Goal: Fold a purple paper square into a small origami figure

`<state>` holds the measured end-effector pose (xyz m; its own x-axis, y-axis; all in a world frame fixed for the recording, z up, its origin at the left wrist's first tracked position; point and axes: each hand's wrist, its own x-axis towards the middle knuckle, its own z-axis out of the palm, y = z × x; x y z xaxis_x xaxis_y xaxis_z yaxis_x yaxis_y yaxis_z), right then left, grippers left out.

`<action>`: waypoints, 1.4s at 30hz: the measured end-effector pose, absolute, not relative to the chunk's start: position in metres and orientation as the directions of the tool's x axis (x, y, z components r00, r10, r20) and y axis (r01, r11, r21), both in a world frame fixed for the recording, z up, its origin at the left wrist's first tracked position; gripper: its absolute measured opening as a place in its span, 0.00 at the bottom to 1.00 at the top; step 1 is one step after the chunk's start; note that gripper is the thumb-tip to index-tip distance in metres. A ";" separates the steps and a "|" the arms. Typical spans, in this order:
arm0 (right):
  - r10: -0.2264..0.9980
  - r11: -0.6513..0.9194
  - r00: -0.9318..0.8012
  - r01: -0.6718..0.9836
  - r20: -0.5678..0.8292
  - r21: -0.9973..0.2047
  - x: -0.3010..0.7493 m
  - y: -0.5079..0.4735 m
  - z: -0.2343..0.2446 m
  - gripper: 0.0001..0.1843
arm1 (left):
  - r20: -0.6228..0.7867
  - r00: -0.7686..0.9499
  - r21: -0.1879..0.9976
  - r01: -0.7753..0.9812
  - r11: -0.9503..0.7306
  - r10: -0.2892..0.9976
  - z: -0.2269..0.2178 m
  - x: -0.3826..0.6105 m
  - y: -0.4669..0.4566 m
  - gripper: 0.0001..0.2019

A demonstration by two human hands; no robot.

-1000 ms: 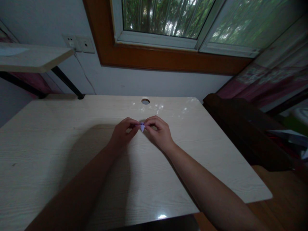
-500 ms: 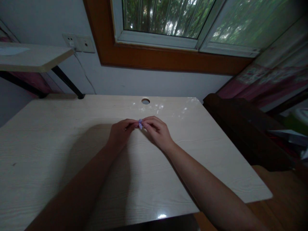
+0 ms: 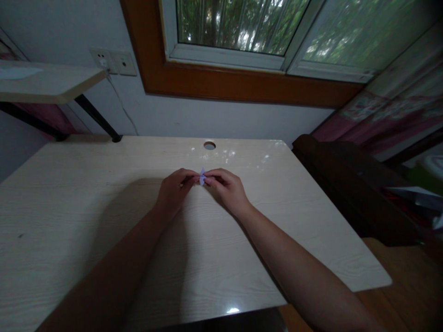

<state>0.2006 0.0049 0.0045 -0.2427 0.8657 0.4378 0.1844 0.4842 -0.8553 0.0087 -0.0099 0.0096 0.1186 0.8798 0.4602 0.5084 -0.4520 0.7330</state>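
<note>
A tiny folded piece of pale purple paper [image 3: 202, 177] is pinched between the fingertips of both my hands, just above the middle of a light wooden desk [image 3: 104, 216]. My left hand [image 3: 175, 190] comes in from the left, its fingers curled and closed on the paper's left side. From the right, my right hand [image 3: 224, 189] has its fingers bent and closed on the other side. Most of the paper is hidden by the fingertips.
A round cable hole [image 3: 209, 145] sits near the desk's far edge. A raised shelf [image 3: 44, 83] on black struts stands at the back left, below wall sockets [image 3: 114, 62]. A dark wooden piece of furniture [image 3: 353, 184] stands to the right, under a window [image 3: 238, 27].
The purple paper showed a downward-pointing tip a second ago; now only a small bit shows between the fingertips. Both hands have shifted very slightly away from me.
</note>
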 end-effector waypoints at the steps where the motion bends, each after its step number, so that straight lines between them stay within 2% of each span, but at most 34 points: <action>1: 0.870 0.475 -0.242 0.178 0.429 -0.862 0.201 0.005 0.004 0.09 | 0.462 0.114 0.740 0.498 -0.453 0.880 0.009 0.008 -0.010 0.10; 9: 0.869 0.480 -0.230 0.185 0.437 -0.857 0.202 0.006 0.006 0.08 | 0.379 0.095 0.895 0.217 -0.391 0.920 0.003 0.011 -0.007 0.10; 15: 0.829 0.556 -0.246 0.263 0.503 -0.788 0.201 0.003 0.008 0.09 | 0.328 0.078 0.934 0.120 -0.336 0.941 0.005 0.015 -0.008 0.10; 21: 0.862 0.500 -0.212 0.202 0.461 -0.842 0.201 0.004 0.007 0.08 | 0.290 0.088 0.955 0.031 -0.294 0.953 0.002 0.016 -0.007 0.11; 28: 0.914 0.364 -0.211 0.054 0.345 -0.930 0.200 0.004 0.007 0.07 | 0.307 0.123 0.931 0.164 -0.325 0.944 -0.007 0.011 -0.003 0.10; 36: 0.952 0.217 -0.209 -0.058 0.224 -0.974 0.196 0.006 0.007 0.11 | 0.438 0.174 0.786 0.402 -0.470 0.882 0.003 0.011 -0.006 0.05; 39: 0.950 0.197 -0.229 -0.097 0.214 -0.976 0.196 0.008 0.003 0.10 | 0.470 0.194 0.749 0.429 -0.505 0.861 0.006 0.010 -0.006 0.05; 42: 0.941 0.229 -0.242 -0.058 0.236 -0.972 0.196 0.008 0.002 0.13 | 0.486 0.192 0.728 0.451 -0.517 0.853 0.007 0.009 -0.006 0.04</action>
